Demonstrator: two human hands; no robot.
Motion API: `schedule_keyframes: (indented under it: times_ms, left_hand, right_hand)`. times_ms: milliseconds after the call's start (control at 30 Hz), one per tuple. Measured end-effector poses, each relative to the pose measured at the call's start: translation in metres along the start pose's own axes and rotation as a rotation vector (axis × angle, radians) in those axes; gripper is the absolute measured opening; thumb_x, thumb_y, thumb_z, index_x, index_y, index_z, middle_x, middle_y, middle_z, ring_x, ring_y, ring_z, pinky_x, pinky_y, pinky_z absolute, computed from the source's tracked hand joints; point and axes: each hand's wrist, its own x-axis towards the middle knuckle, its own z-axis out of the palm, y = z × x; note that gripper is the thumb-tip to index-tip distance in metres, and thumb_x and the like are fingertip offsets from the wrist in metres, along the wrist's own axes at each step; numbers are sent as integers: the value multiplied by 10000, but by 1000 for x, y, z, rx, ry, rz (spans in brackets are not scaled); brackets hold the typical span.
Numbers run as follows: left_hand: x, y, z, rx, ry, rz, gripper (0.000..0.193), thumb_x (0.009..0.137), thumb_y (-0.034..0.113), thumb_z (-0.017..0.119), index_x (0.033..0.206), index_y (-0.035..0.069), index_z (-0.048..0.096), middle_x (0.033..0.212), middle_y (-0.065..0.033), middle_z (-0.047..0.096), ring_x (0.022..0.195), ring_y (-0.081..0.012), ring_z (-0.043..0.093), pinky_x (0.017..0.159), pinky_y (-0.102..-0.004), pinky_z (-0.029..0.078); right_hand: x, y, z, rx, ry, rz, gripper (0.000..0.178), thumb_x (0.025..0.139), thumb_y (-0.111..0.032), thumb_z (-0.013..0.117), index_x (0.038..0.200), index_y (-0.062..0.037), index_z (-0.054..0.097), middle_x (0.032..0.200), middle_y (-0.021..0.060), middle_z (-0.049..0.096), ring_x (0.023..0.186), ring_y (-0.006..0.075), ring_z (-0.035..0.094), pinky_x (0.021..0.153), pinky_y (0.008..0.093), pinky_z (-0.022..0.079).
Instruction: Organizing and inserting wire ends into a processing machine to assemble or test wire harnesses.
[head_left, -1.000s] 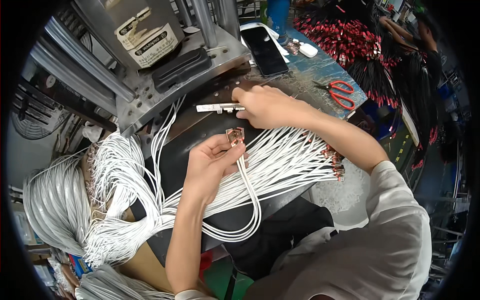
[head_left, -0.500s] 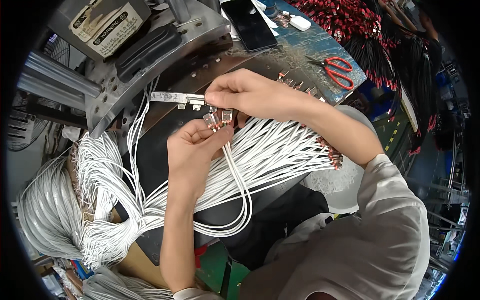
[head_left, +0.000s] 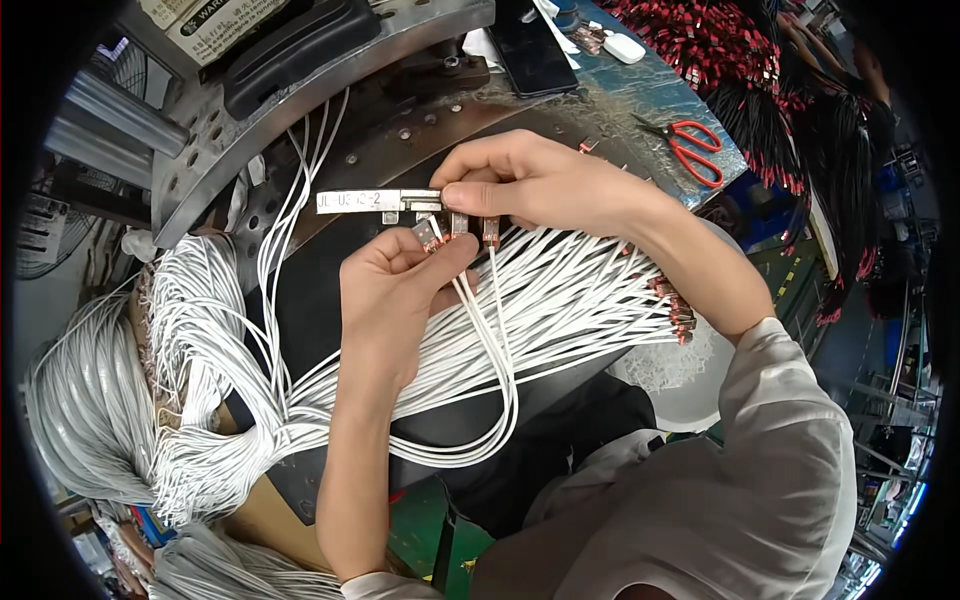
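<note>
My right hand (head_left: 535,185) is closed, thumb and fingers pinching one end of a flat metal bar fixture (head_left: 357,202) with small tabs along its lower edge. Just below, my left hand (head_left: 390,300) pinches a few USB connectors (head_left: 427,234) by their orange-red rear ends, metal shells pointing up toward the bar. One metal-shelled plug (head_left: 491,231) sits under my right fingers, at the bar's covered end; whether it is seated there is hidden. From the held plugs, white cables (head_left: 512,375) loop down and back left. Behind my hands, a spread of similar white cables (head_left: 560,300) covers the dark work surface.
A metal machine frame (head_left: 400,50) with a black pad stands at upper left. Coiled cable bundles (head_left: 85,410) hang at the left. Red-handled snips (head_left: 695,152), a phone (head_left: 525,50) and a white case (head_left: 624,48) lie far back. A pale tub (head_left: 690,400) stands at right.
The view has shifted a little, so the scene sits differently. The held plugs have separated: one now stands apart to the right under my right fingers, and the bar's end has come over them.
</note>
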Motion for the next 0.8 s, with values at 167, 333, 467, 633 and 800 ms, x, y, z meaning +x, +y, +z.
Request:
schedule_keyframes:
  times_ms: [167, 333, 467, 633, 800]
  left_hand:
    - [0, -4, -4, -20, 29, 56, 65, 906, 36, 709, 923, -7, 664, 887, -84, 706, 728, -130, 667, 669, -266, 586]
    - [-10, -1, -6, 11, -28, 42, 141, 933, 66, 685, 1041, -23, 664, 925, -106, 713, 764, -141, 679, 710, -270, 586]
    - [-12, 0, -4, -10, -40, 38, 187, 948, 83, 668, 1100, -25, 656, 936, -115, 714, 790, -146, 686, 753, -274, 584]
    - [-10, -3, -7, -52, -81, 65, 199, 953, 104, 665, 1106, -24, 665, 939, -112, 716, 811, -146, 691, 761, -272, 589]
    - [-10, 2, -10, 30, -75, 6, 192, 952, 124, 672, 1063, -28, 708, 918, -86, 711, 779, -125, 679, 687, -253, 594]
  right_hand:
    - [0, 3, -6, 16, -32, 39, 295, 917, -174, 716, 1137, 14, 659, 900, 17, 687, 730, 45, 587, 605, 205, 442]
    - [3, 4, -18, 64, 21, -2, 314, 844, -85, 774, 1110, 40, 662, 900, 50, 714, 702, 57, 596, 625, 209, 478]
    - [-1, 2, -14, 104, -43, 26, 314, 840, -92, 778, 1103, 37, 665, 892, 48, 716, 695, 65, 610, 616, 208, 478]
    - [-3, -2, -10, 76, -79, 30, 326, 819, -62, 788, 1103, 39, 663, 880, 51, 720, 714, 67, 626, 630, 208, 491]
    - [-4, -3, -10, 6, -72, 42, 358, 784, -12, 800, 1110, 41, 662, 871, 58, 723, 742, 72, 643, 659, 210, 507]
